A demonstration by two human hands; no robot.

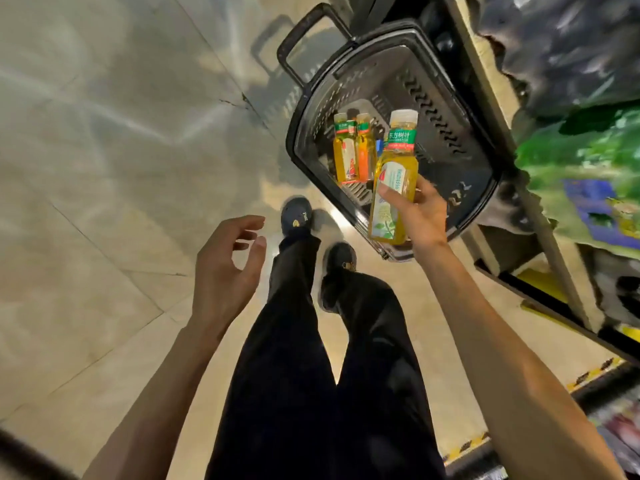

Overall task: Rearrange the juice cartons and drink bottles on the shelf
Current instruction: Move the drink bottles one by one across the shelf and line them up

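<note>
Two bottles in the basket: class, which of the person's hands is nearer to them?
Right. The right hand holds a third bottle above the basket, just beside the two bottles; the left hand hangs open over the floor, left of the basket.

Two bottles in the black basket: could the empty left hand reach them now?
Probably yes: the basket is open-topped, nothing covers the two bottles, and the left hand holds nothing. The right hand holds a third bottle beside them.

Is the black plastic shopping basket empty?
No, two small drink bottles sit inside the black plastic shopping basket, while the right hand holds a third yellow bottle.
</note>
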